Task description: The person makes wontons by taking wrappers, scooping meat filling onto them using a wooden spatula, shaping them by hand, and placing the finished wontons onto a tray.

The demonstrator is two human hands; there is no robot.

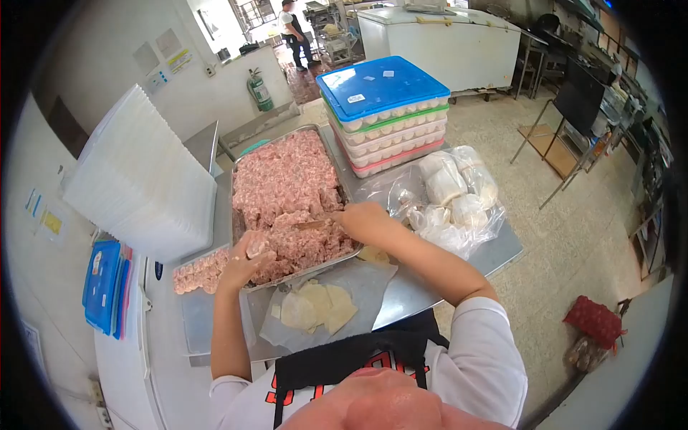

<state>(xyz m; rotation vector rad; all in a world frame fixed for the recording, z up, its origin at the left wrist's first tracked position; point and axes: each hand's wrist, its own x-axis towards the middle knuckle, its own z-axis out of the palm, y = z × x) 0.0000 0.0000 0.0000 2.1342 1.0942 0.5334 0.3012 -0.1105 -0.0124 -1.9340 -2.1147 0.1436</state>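
Note:
A large metal tray (349, 188) of pink ground meat (283, 172) lies on the metal table. My right hand (362, 221) grips a spatula (311, 224), its flat blade in the meat near the tray's right side. Over the tray's front left part, my left hand (247, 261) is curled around a piece of dough with meat (257, 248). Left of that hand, rows of filled dumplings (201, 273) sit in a clear container (209, 326). Round dough wrappers (313, 305) lie on a plastic sheet (369, 284) in front of the tray.
Stacked lidded boxes (383, 89) stand behind right, beside bagged white wrappers (466, 188). Tall stacked white trays (143, 179) rise at left, above blue lids (102, 287). A person (292, 34) stands far back near a white freezer (444, 50).

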